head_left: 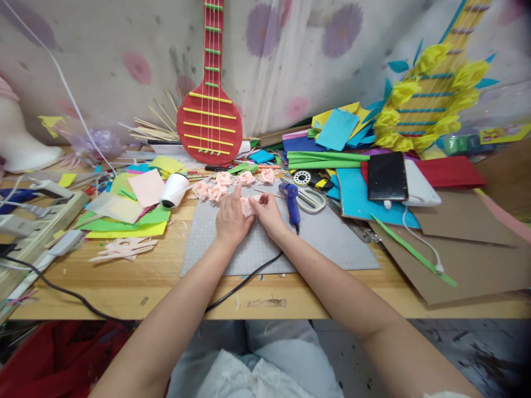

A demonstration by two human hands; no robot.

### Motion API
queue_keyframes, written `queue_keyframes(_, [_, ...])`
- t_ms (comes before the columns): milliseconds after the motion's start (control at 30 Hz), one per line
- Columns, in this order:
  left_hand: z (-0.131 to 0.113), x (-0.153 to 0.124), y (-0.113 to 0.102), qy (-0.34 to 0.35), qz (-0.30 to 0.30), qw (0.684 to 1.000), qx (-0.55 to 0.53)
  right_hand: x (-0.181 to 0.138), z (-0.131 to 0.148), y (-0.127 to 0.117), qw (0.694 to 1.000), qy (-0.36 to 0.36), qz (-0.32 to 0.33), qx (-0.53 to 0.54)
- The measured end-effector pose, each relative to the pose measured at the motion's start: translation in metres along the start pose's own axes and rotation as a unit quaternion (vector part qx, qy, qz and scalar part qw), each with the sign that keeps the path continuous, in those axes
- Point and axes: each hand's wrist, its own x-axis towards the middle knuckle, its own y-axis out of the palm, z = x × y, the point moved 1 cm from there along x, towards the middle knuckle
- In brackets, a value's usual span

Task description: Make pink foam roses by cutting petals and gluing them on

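Observation:
Over the grey cutting mat, my left hand and my right hand meet on a small pale pink paper flower. Fingers of both hands close round it from either side, partly hiding it. Just beyond my left hand sit several finished-looking pink paper roses in a loose group. A blue glue gun lies right of my right hand, its black cord running under my right forearm toward the left.
A red paper lute leans at the back; a yellow flowered one stands right. Scissors, a phone and cardboard lie right. Paper sheets, a white cylinder and a power strip occupy the left.

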Motion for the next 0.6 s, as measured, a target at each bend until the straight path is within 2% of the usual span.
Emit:
queue_keyframes(367, [-0.0006,-0.0001,-0.0011,0.004,-0.007,1.0,-0.01,-0.0046,0.0066,-0.0024,1.0,-0.006,-0.01,-0.022])
queue_keyframes(600, [0.002,0.0053,0.0008,-0.012,0.005,1.0,0.0,-0.0048,0.0067,-0.0081,0.998,-0.025,-0.034,0.037])
